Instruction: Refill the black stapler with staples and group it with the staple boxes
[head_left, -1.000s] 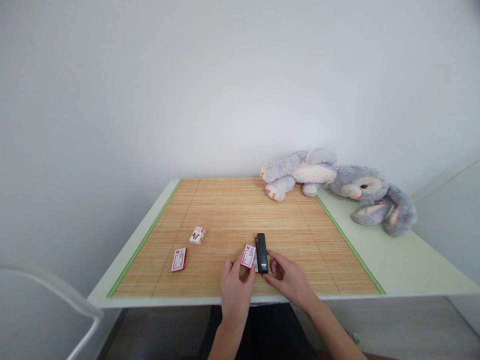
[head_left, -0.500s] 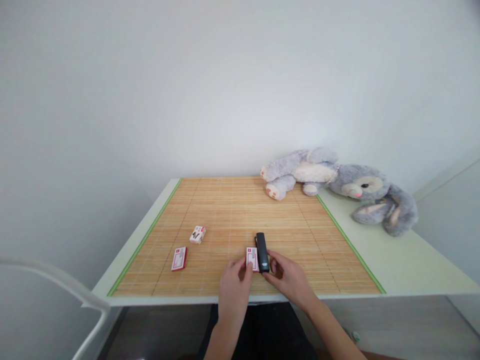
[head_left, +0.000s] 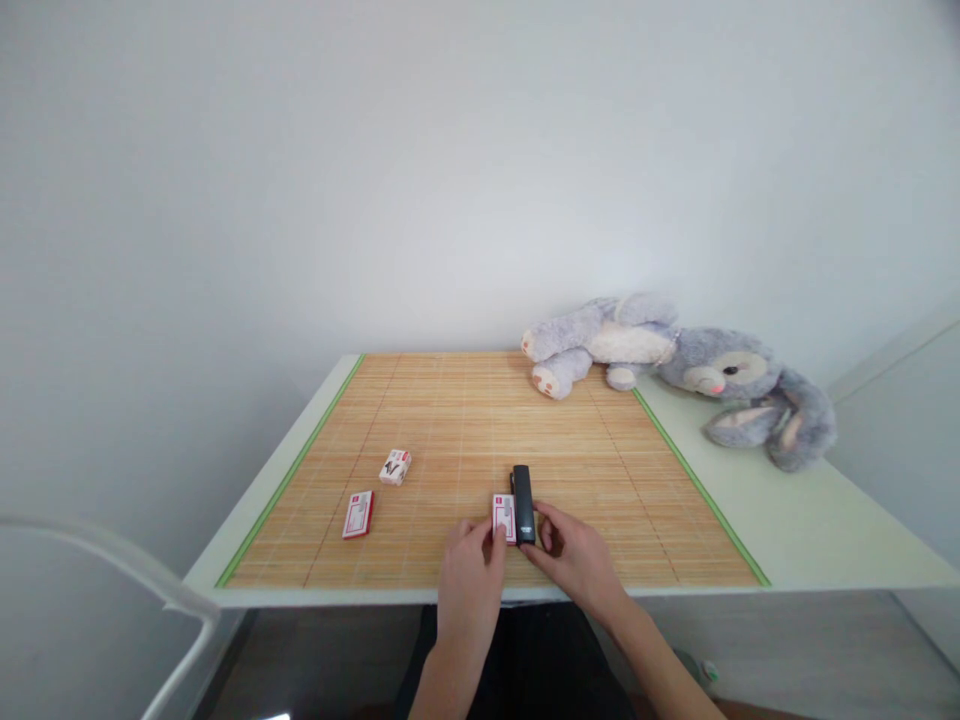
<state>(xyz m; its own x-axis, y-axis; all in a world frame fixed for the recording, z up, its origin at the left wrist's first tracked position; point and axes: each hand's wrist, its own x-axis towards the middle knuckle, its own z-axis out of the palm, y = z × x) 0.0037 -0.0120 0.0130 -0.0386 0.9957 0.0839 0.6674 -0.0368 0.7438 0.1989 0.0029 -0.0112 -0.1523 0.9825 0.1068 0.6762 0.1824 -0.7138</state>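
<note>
Reaching forward over the near edge of the table point(head_left: 825, 530), both forearms come up from the bottom of the head view and meet near the front middle of the bamboo mat point(head_left: 465, 420). The left hand point(head_left: 469, 575) lies palm down with its wrist straight, fingers curled, and its fingertips point(head_left: 491, 530) pinching the near end of a small red-and-white staple box point(head_left: 503, 516), which lies flat on the mat. The right hand point(head_left: 577, 560) comes in at an angle from the right, its forearm slanting toward the lower right, and its thumb and fingers close around the near end of a black stapler point(head_left: 523, 503). This stapler lies lengthwise, pointing away from the person, touching the right side of the box. Farther left on the mat rest a second red-and-white box point(head_left: 358, 514) and, just beyond it, another small box point(head_left: 394, 467), well apart from the hands. A grey plush rabbit point(head_left: 675, 365) sprawls along the far right corner, partly on the mat.
</note>
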